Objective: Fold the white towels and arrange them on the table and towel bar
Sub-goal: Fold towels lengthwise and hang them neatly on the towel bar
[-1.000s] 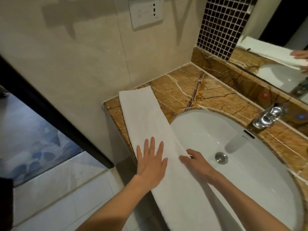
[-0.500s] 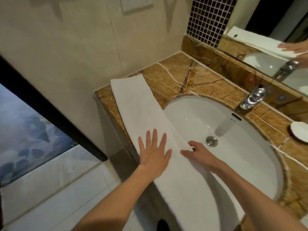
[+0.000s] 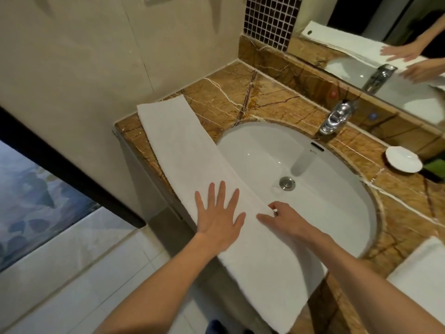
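A brown marble surface [image 3: 228,92] is seen, with a white oval sink [image 3: 337,189] set into it. A white towel [image 3: 183,150], folded into a long narrow strip, is laid slantwise along the surface's front left edge. Its far end is squared off near the wall, its near part is spread over the sink's rim, and its near end overhangs the front. A second towel [image 3: 421,273] is laid at the right edge. The strip is pressed flat by the left hand [image 3: 218,218], fingers straight and spread. Its sink-side edge is pinched by the right hand [image 3: 289,220]. A tap [image 3: 337,116] and a small dish [image 3: 403,159] are set behind the sink.
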The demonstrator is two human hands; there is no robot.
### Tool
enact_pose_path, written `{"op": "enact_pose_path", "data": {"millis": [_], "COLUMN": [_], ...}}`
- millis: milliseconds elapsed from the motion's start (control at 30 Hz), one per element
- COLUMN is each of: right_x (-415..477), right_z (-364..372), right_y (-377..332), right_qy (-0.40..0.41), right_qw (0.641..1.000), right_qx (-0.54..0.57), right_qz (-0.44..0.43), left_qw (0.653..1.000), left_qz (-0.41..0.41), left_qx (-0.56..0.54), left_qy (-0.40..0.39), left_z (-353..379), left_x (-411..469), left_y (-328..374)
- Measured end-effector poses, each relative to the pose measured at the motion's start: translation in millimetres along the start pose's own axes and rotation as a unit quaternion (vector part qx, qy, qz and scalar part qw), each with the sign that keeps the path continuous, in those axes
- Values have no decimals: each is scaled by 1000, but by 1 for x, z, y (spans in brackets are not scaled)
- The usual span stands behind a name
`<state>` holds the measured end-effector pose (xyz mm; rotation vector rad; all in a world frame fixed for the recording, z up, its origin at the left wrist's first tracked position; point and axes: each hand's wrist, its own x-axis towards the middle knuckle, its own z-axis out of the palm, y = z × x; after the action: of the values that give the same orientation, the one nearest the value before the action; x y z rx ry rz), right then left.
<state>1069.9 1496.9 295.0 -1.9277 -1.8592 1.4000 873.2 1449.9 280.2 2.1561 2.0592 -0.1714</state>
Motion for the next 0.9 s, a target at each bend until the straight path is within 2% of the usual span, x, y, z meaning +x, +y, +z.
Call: {"op": "enact_pose_path", "data": {"millis": [167,333,400,500,633,733,900], "right_x": [-12,-35,-43,-54,-75,-83,-85], "right_z": [-6,-14,-16,-12,-2,2,10], "right_y": [14,27,29,35,42,44,49], "right_qy": [-24,-53,-58,-8,99,159,183], "right_qw": [1000,999,997,984,952,928,919], "right_qx": [-13,0,-41,-173,-276,-320,-333], "right_qz": [3,-5,-19,-50,-93,-110,-109], "left_qw": [1000,998,998,999,999,1000,1000], "left_qz": [-14,-18,-13,-25,-35,-19,-13], "left_qx": [-4,-62,-65,-32,-24,-18,-6], "left_qy": [-8,16,10,5,8,4,6], "left_z": [-8,-4,4,12,9,10,16], "left_x": [-6,-40,-55,-64,-61,-62,-60], "left_y": [6,41,57,66,70,77,79]}}
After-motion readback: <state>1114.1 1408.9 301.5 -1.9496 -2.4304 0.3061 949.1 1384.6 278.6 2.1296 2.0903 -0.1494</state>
